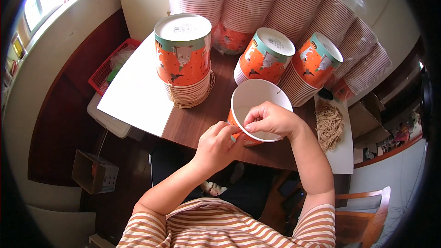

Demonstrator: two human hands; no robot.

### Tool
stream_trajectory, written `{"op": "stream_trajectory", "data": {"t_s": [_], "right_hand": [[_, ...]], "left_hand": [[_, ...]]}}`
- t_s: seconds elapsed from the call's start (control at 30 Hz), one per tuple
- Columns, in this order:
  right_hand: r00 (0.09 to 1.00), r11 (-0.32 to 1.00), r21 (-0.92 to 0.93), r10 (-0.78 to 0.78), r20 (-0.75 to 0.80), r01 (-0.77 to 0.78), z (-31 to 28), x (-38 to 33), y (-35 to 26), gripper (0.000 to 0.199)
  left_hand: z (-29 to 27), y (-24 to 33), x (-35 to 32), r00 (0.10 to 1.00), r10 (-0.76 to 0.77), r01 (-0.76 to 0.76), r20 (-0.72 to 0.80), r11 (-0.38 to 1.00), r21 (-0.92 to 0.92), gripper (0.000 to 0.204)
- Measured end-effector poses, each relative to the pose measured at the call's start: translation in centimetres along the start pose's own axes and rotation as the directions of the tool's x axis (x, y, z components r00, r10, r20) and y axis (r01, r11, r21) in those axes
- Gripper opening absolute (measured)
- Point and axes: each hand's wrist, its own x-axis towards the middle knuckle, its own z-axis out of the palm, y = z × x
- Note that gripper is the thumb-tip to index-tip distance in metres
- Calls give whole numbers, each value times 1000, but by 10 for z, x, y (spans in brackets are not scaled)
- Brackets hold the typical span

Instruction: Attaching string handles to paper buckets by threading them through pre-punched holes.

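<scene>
Head view: an open orange-and-white paper bucket [257, 110] sat tilted at the near edge of the dark wood counter [202, 119], mouth facing up toward the camera. Left hand [216, 144] pinched the bucket's near rim from outside, fingers closed on it. Right hand [271, 119] curled over the rim, fingertips pinched together inside the white wall; whether they held anything small could not be told.

Behind, three upside-down stacks of the same orange printed paper buckets: a tall stack [183, 57] at left with a coil of tan cord [190, 101] round its base, a middle stack [264, 57], a right stack [314, 66] leaning. Long sleeves of nested buckets [294, 4] lay against the wall, filling the far edge.

A bundle of tan cord pieces [330, 126] lay on a white sheet [342, 154] right of the hands, close to the right forearm. White board [133, 92] overhung the counter's left edge; its surface was bare. Red plastic basket [110, 66] beyond it, cardboard box [94, 172] on the floor below. Free counter was only the strip between left stack and held bucket.
</scene>
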Motion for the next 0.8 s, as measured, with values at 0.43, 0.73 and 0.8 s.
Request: {"op": "stream_trajectory", "data": {"t_s": [0.43,0.73,0.8], "right_hand": [[794,893,-421,-369,-482,159,57,-62,-26,16],[372,600,-753,-786,-493,269,110,-52,28,18],[360,604,-749,-785,-503,270,113,-49,34,19]], "left_hand": [[-21,-5,-11,739,-473,674,481,525,-519,12],[-18,3,-26,785,-226,607,577,88,-790,13],[-14,4,-28,783,-223,611,581,100,-785,12]]}}
